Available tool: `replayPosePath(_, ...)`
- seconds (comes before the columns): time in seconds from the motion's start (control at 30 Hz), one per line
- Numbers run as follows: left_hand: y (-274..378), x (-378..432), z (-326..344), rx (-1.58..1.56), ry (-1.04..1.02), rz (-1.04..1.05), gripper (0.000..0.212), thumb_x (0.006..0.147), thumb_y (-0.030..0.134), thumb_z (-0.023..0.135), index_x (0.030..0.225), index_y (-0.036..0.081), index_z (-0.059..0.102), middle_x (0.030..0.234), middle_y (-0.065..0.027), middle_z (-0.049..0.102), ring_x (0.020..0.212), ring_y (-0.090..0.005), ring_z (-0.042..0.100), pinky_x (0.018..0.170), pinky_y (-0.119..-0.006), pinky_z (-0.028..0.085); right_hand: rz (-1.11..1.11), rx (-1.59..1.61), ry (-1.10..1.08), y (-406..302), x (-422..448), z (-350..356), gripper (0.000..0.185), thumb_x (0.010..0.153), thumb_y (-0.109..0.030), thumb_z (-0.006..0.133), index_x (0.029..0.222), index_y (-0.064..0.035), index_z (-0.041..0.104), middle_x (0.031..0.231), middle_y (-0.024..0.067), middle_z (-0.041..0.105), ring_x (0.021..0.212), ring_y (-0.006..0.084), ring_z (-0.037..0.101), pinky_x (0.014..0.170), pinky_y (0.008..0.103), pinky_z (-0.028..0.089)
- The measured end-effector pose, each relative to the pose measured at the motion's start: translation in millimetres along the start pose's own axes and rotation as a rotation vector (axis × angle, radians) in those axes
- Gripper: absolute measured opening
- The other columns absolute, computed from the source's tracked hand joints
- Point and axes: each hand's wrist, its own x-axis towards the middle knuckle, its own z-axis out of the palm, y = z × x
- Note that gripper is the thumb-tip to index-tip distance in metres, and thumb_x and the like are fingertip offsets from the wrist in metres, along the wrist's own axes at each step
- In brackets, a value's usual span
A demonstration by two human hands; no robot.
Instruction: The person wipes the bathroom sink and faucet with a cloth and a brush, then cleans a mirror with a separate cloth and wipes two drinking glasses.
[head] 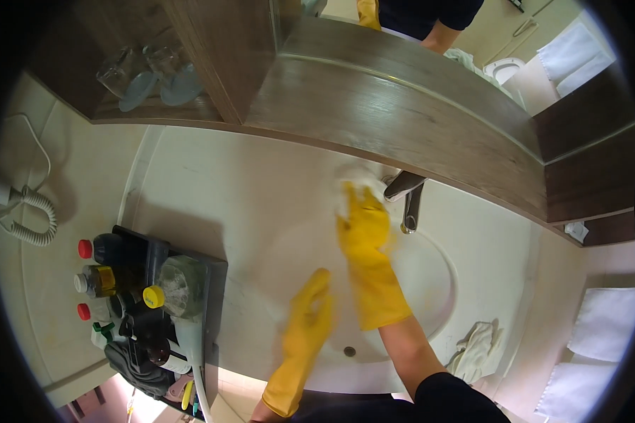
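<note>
Yellow rubber gloves cover both hands. My right hand (365, 217) reaches over the back of the white washbasin (450, 275), left of the chrome faucet (411, 206). Its fingers press on a whitish cloth or pad (357, 174), blurred and partly hidden by the glove. My left hand (311, 306) hovers over the front left of the basin, blurred, with thumb and fingers apart and nothing seen in it. The round drain fitting (349, 351) shows between the two forearms. A crumpled white cloth (476, 351) lies on the counter right of the basin.
A dark caddy (215, 296) with several bottles and a grey cloth stands at the left. A wooden shelf (391, 116) overhangs the counter's back, with glasses (119, 74) in its left compartment. A coiled-cord hair dryer (2, 195) hangs far left; white towels (608, 322) hang right.
</note>
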Motion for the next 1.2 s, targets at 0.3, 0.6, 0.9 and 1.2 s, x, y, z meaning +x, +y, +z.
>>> replayPosePath(0.3,24.4,6.8,-24.3,0.092,0.094,-0.056,0.037,0.099,0.005,0.058,0.135,-0.004,0.056,0.136,-0.015,0.06,0.122,-0.0203,0.059,0.106,-0.032,0.044,-0.005,0.333,0.027,9.2,65.9,42.6,0.058,0.072,-0.012,0.069,0.129,-0.023,0.061,0.135,0.0122,0.058,0.119,0.0381,0.056,0.096,0.0489,0.048)
replayPosePath(0.6,2.0,-17.1,-66.8,-0.013,0.149,0.056,0.036,0.101,0.003,0.052,0.136,-0.006,0.054,0.135,-0.0147,0.06,0.119,-0.0208,0.06,0.107,-0.033,0.044,-0.226,-0.276,-0.005,134.0,-57.1,-87.1,0.037,0.071,-0.013,0.069,0.107,-0.0196,0.07,0.121,0.0104,0.063,0.104,0.0362,0.06,0.088,0.046,0.053)
replayPosePath(0.9,11.3,-62.7,-92.3,-0.033,0.312,-0.017,0.037,0.098,-0.001,0.051,0.135,-0.007,0.055,0.137,-0.0186,0.059,0.122,-0.0251,0.059,0.106,-0.033,0.044,-0.153,-0.415,-0.116,174.3,-165.0,-4.0,0.036,0.074,-0.013,0.068,0.109,-0.0194,0.07,0.124,0.0106,0.062,0.109,0.0376,0.059,0.092,0.0512,0.048)
replayPosePath(1.2,1.0,-111.4,-89.3,-0.009,0.267,-0.005,0.035,0.098,-0.003,0.05,0.131,-0.007,0.057,0.135,-0.0199,0.06,0.119,-0.0265,0.061,0.105,-0.038,0.046,0.178,0.845,-0.254,-27.2,-115.6,69.3,0.035,0.077,-0.002,0.065,0.111,-0.007,0.067,0.115,0.0165,0.065,0.11,0.0366,0.059,0.099,0.0416,0.046)
